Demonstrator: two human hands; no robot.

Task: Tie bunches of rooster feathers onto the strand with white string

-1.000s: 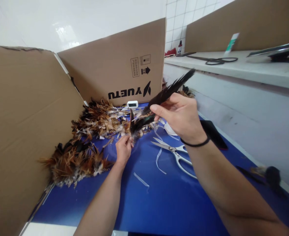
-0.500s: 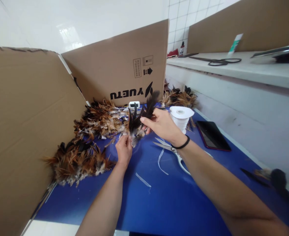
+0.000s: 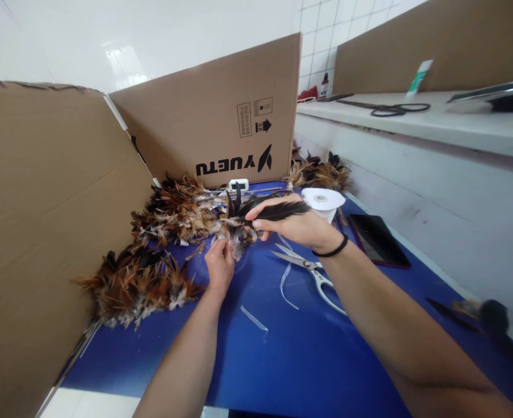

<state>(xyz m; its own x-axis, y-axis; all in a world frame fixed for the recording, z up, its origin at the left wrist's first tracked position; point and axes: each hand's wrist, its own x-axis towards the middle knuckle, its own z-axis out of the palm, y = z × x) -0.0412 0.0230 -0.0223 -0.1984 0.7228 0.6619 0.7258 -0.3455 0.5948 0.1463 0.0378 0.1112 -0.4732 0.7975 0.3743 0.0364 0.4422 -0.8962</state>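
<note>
On the tabletop [image 3: 282, 366], feather piles [image 3: 138, 284] are spread left, before a cardboard panel [image 3: 204, 110]. Scissors [image 3: 307, 265] are laid right of the left hand [image 3: 220, 264]; behind them a spool [image 3: 312, 196] is placed, with a flat device [image 3: 380, 239] to its right. A tube [image 3: 419, 78] is stood on the right-hand shelf [image 3: 448, 125].

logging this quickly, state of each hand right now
Left hand: closed, holding feathers by their fluffy base.
Right hand: closed, pinching a black feather.

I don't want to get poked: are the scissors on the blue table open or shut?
The scissors are open: their two blades splay apart from the pivot.
</note>
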